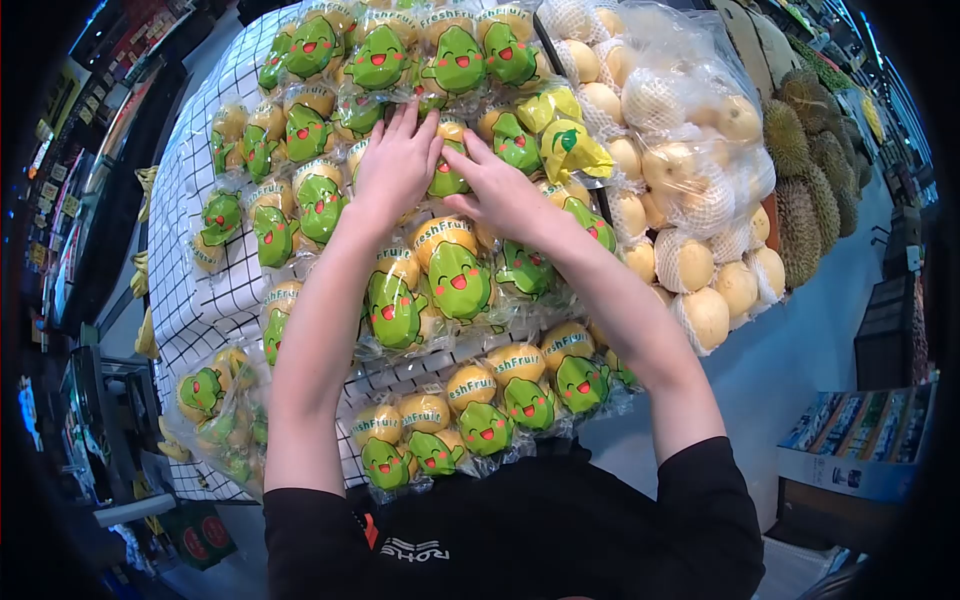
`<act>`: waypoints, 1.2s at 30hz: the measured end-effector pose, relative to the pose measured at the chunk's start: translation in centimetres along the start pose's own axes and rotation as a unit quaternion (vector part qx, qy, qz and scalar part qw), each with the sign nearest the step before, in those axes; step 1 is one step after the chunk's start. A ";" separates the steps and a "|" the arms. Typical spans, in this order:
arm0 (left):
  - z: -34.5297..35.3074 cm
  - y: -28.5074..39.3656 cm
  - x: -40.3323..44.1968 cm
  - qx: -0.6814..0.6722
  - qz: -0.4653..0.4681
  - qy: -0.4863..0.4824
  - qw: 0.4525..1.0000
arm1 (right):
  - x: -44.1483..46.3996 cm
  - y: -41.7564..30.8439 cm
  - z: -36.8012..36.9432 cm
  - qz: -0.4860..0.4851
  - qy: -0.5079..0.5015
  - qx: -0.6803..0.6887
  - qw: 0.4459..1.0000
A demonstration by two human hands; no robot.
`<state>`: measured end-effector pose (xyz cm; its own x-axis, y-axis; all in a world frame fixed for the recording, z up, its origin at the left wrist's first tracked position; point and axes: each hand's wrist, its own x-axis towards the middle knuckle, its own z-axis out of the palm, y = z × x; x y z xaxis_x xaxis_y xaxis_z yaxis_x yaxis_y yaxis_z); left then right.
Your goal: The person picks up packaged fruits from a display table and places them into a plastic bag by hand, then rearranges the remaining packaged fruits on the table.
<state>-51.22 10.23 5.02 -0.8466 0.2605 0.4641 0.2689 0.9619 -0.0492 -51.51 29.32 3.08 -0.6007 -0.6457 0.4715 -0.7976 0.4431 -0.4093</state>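
Both my hands lie among rows of yellow fruit in clear bags printed with green smiling cartoons. My left hand (pixel 398 165) rests flat over the bags in the upper middle, fingers stretched away from me. To its right, my right hand (pixel 495 190) has its fingers apart, their tips at a bagged fruit (pixel 447 180) between the two hands. I see neither hand wrapped round a fruit. Nearer me sit more bagged fruits (pixel 458 280), and a front row (pixel 484 428) runs along the table's near edge. A yellow bag (pixel 575 150) lies just beyond my right hand.
A white checked cloth (pixel 185 290) covers the table. Pale round fruits in foam nets (pixel 685 262) fill the right side, partly under clear plastic. Durians (pixel 800 220) stand further right. A large clear bag of fruits (pixel 225 400) lies at the near left corner.
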 end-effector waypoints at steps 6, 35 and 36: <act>0.4 -0.2 -0.2 0.014 0.003 0.013 1.000 | -0.8 -1.3 -4.3 0.009 0.142 0.023 0.990; -1.9 1.1 -0.3 -0.064 -0.060 0.032 0.996 | -5.4 5.0 -10.8 0.277 0.116 0.222 0.928; -2.0 1.5 -0.3 -0.064 -0.061 0.032 0.996 | -5.5 5.4 -11.1 0.262 0.133 0.312 0.904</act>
<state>-49.65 11.43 6.52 -0.8465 0.1328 0.5155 0.2256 0.9666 0.1214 -53.10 42.11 6.95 -0.9451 -0.2396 0.2221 -0.2631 0.1550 -0.9522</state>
